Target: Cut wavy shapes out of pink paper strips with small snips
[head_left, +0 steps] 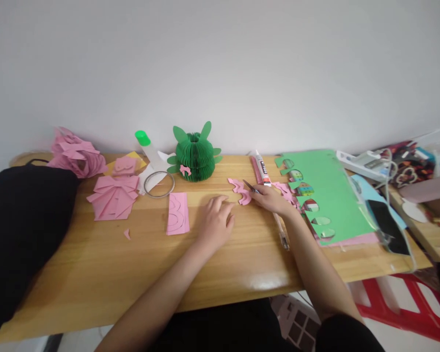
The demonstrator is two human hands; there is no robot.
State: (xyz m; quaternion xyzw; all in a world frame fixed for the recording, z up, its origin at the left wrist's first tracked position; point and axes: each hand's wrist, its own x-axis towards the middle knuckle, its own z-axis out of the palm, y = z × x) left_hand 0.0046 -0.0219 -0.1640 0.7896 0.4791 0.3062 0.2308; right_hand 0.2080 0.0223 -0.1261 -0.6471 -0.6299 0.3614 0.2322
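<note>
My right hand (pixel 271 199) is closed around a small pair of scissors (pixel 248 185), whose dark blades point up and to the left. Pink curved paper cut-outs (pixel 245 197) lie under and beside the blades. My left hand (pixel 215 221) hovers low over or rests on the table, fingers loosely bent and apart, with nothing in it. To its left is a folded pink paper strip (pixel 178 213) with curved outlines drawn on it. Behind the hands stands a green honeycomb paper figure (pixel 195 157) with leaf-shaped ears and a small pink bow.
On the wooden table (pixel 124 278) are a glue tube (pixel 263 168), a pen (pixel 281 232), a tape roll (pixel 159 185), a green-capped bottle (pixel 146 144) and folded pink paper (pixel 115 198). Green sheets (pixel 337 195), a phone (pixel 386 227) and a power strip (pixel 364 164) lie right; a black bag (pixel 29 230) left.
</note>
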